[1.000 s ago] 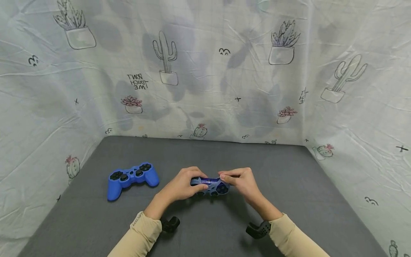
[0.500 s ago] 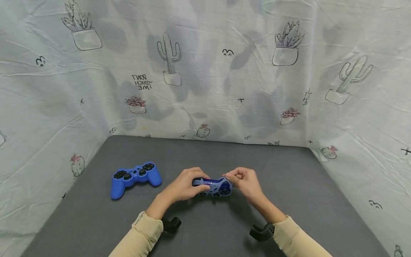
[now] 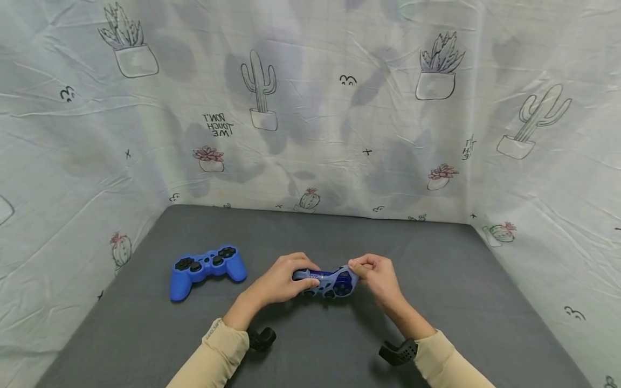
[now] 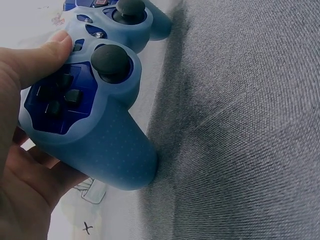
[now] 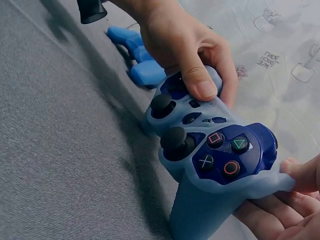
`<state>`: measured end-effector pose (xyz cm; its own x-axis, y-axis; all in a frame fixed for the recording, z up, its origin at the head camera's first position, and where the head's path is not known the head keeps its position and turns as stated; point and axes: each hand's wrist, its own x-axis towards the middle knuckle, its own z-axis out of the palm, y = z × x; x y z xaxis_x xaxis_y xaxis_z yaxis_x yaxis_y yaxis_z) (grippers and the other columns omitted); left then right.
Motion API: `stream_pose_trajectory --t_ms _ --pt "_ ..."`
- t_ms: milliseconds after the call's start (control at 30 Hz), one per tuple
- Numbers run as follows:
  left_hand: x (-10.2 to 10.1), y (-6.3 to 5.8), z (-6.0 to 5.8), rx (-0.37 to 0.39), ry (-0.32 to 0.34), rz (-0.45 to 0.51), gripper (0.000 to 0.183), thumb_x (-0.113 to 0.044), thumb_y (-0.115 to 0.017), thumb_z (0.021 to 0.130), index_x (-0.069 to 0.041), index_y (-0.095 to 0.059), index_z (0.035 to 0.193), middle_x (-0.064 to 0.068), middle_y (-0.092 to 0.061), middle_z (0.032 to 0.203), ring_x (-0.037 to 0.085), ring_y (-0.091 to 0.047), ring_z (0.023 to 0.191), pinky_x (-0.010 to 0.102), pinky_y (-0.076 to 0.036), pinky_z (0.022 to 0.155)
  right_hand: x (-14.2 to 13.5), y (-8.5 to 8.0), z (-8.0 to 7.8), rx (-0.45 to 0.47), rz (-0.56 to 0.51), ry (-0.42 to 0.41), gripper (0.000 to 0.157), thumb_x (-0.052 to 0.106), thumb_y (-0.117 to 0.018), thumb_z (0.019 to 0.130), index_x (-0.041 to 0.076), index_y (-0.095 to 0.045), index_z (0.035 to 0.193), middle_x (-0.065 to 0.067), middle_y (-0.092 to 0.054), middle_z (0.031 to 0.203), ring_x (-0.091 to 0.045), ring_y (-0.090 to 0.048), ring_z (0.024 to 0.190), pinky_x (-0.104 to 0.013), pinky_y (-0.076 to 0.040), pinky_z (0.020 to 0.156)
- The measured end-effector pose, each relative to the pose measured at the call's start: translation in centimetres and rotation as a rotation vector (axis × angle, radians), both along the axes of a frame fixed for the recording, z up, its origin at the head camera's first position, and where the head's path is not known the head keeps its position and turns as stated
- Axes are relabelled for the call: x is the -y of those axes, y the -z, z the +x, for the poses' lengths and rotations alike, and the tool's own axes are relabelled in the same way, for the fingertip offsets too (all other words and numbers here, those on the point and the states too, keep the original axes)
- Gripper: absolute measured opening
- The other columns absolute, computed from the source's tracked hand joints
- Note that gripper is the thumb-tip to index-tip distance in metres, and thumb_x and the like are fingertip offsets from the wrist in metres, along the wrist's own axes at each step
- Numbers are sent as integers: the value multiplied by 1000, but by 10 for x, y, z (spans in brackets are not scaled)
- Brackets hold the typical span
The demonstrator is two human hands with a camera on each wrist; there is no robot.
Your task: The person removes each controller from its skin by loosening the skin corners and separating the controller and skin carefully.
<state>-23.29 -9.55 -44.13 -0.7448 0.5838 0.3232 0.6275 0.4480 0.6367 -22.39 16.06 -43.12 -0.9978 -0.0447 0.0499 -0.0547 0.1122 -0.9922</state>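
A dark blue game controller point(image 3: 317, 275) wears a translucent light blue silicone cover point(image 5: 202, 210). My left hand point(image 3: 286, 277) grips its left end, with the thumb on the front face near the buttons and the fingers behind. At the other end my right hand point(image 3: 379, 274) pinches the cover's edge between thumb and fingers. In the right wrist view that edge is stretched outward, away from the controller's symbol buttons point(image 5: 230, 167) and the shoulder. The left wrist view has the cover lying around the direction buttons point(image 4: 62, 95) and the left handle. The controller's back is hidden.
To the left on the grey tabletop point(image 3: 310, 345) lies a second controller point(image 3: 208, 269) in a solid blue cover. White cloth point(image 3: 310, 108) printed with cactus drawings encloses the table's back and sides. A black wrist device point(image 3: 398, 353) sits on each arm.
My right hand has shifted slightly right, and the pinched cover edge now stands farther out from the controller. The left hand keeps its grip. The whole head view has drifted slightly.
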Motion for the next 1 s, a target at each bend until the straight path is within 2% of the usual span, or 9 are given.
stream_pose_trajectory --t_ms 167,300,367,567,667,833,1000 --pt "0 1 0 7 2 -9 21 -31 -70 94 -20 -72 112 -12 -59 101 6 -55 90 31 -48 78 -6 3 2 0 -36 -35 18 7 -70 92 -10 -68 90 -15 -70 79 -15 -61 64 -34 -53 63" --pt "0 2 0 2 2 9 21 -31 -70 93 -21 -72 112 -13 -59 101 6 -56 90 32 -48 78 -9 3 3 -26 -54 -74 20 8 -71 92 -12 -68 93 -17 -71 82 -14 -57 62 -30 -46 58" --pt "1 3 0 1 2 21 21 -32 -71 93 -22 -72 111 -14 -59 101 6 -56 90 32 -48 78 -9 2 4 -43 -41 -88 22 11 -71 92 -11 -68 93 -18 -71 81 -13 -58 63 -30 -48 59" --pt "1 7 0 7 8 46 22 -36 -70 93 -25 -71 111 -16 -58 101 5 -56 90 32 -48 78 -9 1 9 -162 185 -88 14 14 -69 94 1 -71 89 -14 -67 68 -16 -64 63 -32 -54 62" --pt "1 7 0 5 1 58 21 -37 -70 93 -25 -71 111 -16 -59 102 6 -56 90 32 -48 78 -11 2 9 -192 244 -94 11 11 -67 95 2 -71 89 -14 -64 63 -16 -59 58 -32 -51 58" --pt "0 8 -2 0 -10 58 21 -38 -70 92 -27 -70 110 -17 -60 103 6 -56 90 33 -48 78 -12 3 7 -190 212 -118 11 7 -66 95 -2 -70 90 -13 -68 69 -22 -66 65 -37 -55 64" --pt "-1 9 -2 -5 -25 47 21 -42 -69 92 -30 -70 109 -18 -59 101 6 -56 88 33 -48 76 -13 3 9 -167 169 -139 14 13 -67 95 0 -69 91 -9 -72 80 -22 -71 78 -39 -56 73"
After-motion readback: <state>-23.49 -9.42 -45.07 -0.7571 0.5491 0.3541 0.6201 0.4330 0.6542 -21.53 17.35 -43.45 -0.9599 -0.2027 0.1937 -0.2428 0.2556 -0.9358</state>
